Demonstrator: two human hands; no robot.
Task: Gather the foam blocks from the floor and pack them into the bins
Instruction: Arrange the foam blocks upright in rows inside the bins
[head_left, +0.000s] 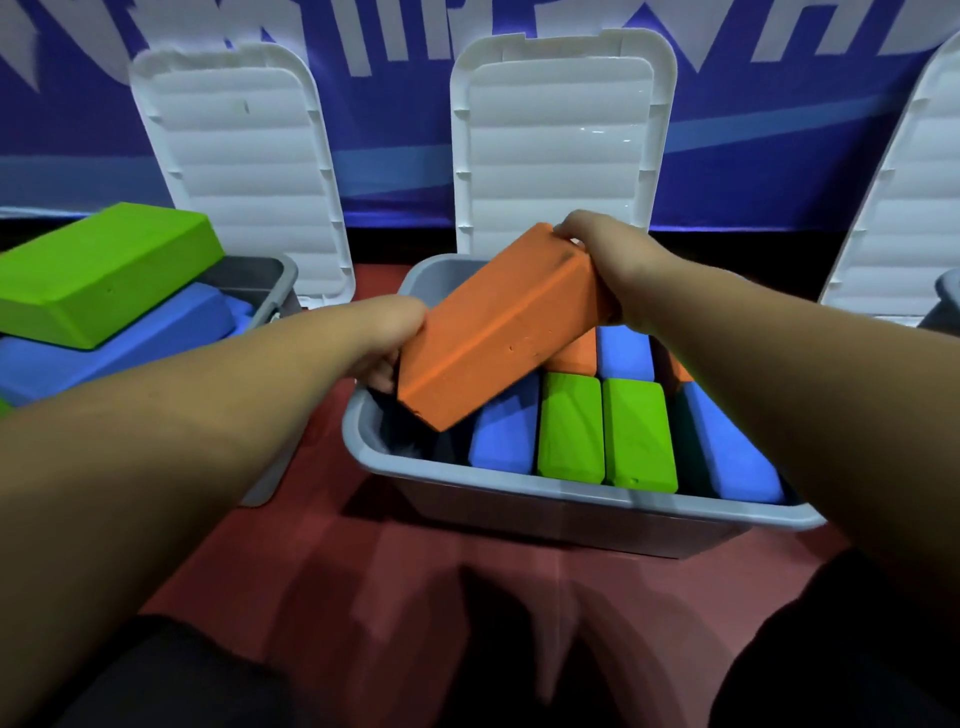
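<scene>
green block lies tilted on blue blocks in the left bin, heaped above the rim. i judge that bin full. its white lid stands upright behind, clear of the opening. left hand grips the near end of the orange block, fingers partly hidden behind it; right hand clamps the far top corner. the block hangs slanted over the middle bin, above a dark gap at its left side, likely its slot. packed blocks stand on edge beside that gap, i'd say to save room.
</scene>
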